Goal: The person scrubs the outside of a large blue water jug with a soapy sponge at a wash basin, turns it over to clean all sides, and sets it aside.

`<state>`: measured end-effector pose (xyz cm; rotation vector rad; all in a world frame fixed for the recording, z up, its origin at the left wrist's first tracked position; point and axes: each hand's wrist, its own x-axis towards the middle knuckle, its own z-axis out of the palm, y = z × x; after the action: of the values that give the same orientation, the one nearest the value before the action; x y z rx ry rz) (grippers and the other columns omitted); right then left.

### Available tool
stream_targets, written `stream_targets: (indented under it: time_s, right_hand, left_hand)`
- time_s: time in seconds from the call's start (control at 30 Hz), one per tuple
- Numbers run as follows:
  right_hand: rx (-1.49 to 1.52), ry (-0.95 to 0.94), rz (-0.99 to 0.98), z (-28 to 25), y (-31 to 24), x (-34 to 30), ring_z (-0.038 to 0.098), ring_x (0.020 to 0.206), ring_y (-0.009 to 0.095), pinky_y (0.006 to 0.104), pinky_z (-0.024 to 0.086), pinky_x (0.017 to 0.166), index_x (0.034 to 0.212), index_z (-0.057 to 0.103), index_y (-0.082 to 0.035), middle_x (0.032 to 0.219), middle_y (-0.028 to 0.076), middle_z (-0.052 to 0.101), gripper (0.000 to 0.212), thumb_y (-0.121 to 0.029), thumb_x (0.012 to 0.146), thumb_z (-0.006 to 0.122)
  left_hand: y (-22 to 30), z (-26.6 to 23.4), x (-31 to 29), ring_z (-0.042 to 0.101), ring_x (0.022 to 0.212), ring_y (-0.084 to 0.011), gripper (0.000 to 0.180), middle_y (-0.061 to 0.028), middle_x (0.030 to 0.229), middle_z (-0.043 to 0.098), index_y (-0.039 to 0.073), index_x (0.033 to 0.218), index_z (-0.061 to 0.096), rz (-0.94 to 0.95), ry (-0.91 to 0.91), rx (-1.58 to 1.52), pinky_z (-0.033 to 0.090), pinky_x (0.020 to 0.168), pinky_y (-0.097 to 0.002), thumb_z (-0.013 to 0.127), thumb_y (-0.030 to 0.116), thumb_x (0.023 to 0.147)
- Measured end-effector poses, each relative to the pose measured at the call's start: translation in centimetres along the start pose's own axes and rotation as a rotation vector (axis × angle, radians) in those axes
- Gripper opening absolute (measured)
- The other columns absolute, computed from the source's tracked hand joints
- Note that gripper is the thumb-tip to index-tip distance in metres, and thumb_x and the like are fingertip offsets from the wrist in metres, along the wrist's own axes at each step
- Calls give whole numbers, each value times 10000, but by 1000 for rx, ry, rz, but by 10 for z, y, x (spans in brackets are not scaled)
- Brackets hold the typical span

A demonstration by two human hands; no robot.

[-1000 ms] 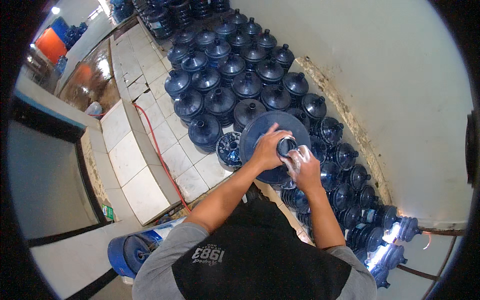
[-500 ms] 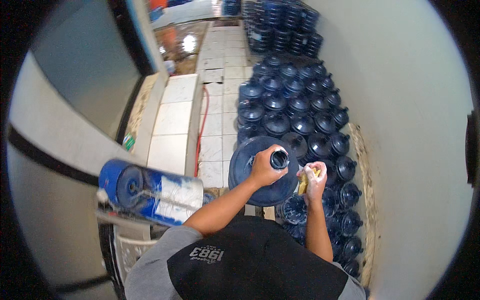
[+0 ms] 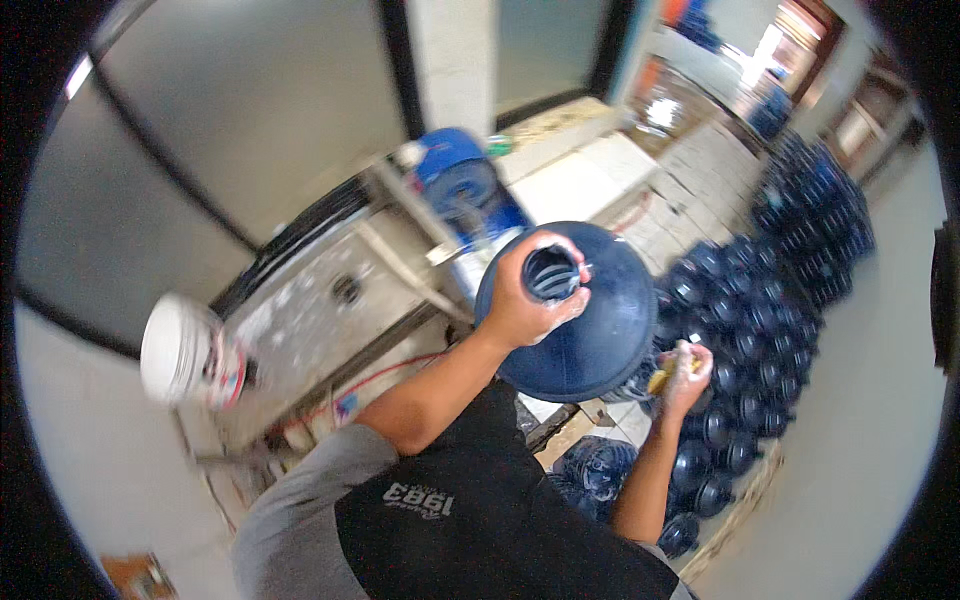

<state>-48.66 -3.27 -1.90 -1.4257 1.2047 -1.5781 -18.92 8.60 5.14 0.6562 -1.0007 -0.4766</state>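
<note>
Gripping the neck of one big blue jug (image 3: 585, 325), the left hand (image 3: 527, 300) has its fingers curled tight round the open mouth, the thumb on the near side; the forearm runs up from the lower left, elbow bent. That jug is lifted in front of the person's chest, its mouth facing the camera and its round shoulder filling the middle of the view. To its right and lower, the right hand (image 3: 684, 372) is closed on one small yellowish thing (image 3: 664, 376), too blurred to name; its forearm rises nearly straight from below, held close by the jug's lower right edge. Behind and right of the hands, many dark blue jugs (image 3: 775, 290) stand packed in rows on the floor along the wall, too many and too blurred to count. One more blue jug (image 3: 458, 182) lies on its side on a grey bench (image 3: 320, 310) to the upper left. One white bucket (image 3: 185, 352) sits at the bench's left end. One red cord (image 3: 370, 375) trails beneath the bench.
</note>
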Motion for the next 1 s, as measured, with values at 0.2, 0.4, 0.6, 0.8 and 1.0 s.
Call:
stream_targets:
  time_s: [0.2, 0.4, 0.6, 0.8, 1.0]
  right_hand:
    - [118, -247, 3, 16, -25, 25, 630, 668, 170, 316, 565, 638, 1033, 548, -34, 848, 62, 587, 160, -121, 967, 664]
    - [174, -396, 101, 80, -31, 4, 623, 683, 181, 331, 571, 659, 1014, 579, -38, 816, 52, 589, 158, -167, 973, 660]
    - [251, -610, 199, 204, -34, -63, 652, 705, 186, 349, 601, 652, 1036, 572, -35, 849, 62, 609, 171, -171, 972, 653]
    - [205, -827, 227, 297, -80, -139, 665, 701, 183, 287, 531, 653, 1015, 575, -54, 844, 62, 617, 154, -170, 963, 661]
    - [210, -955, 281, 369, -56, -153, 677, 702, 210, 316, 540, 653, 996, 570, -46, 823, 65, 630, 181, -186, 958, 679]
  left_hand:
    - [75, -36, -23, 677, 847, -147, 371, -56, 886, 662, 43, 1018, 611, 137, 220, 24, 562, 804, -312, 806, -64, 722]
    - [147, -137, -54, 680, 823, -191, 437, -80, 869, 663, 23, 1014, 607, 136, 479, -5, 574, 754, -322, 794, -122, 647]
    - [188, -218, -90, 671, 865, -223, 469, -84, 897, 648, 29, 1021, 599, 159, 611, 189, 543, 808, -352, 820, -66, 618]
    - [197, -288, -112, 667, 872, -152, 443, -71, 919, 676, 28, 1020, 606, 258, 828, 477, 551, 818, -308, 782, -128, 644]
    - [166, -335, -119, 661, 882, -154, 409, -66, 922, 681, 40, 1007, 602, 381, 1020, 782, 528, 855, -316, 805, -65, 667]
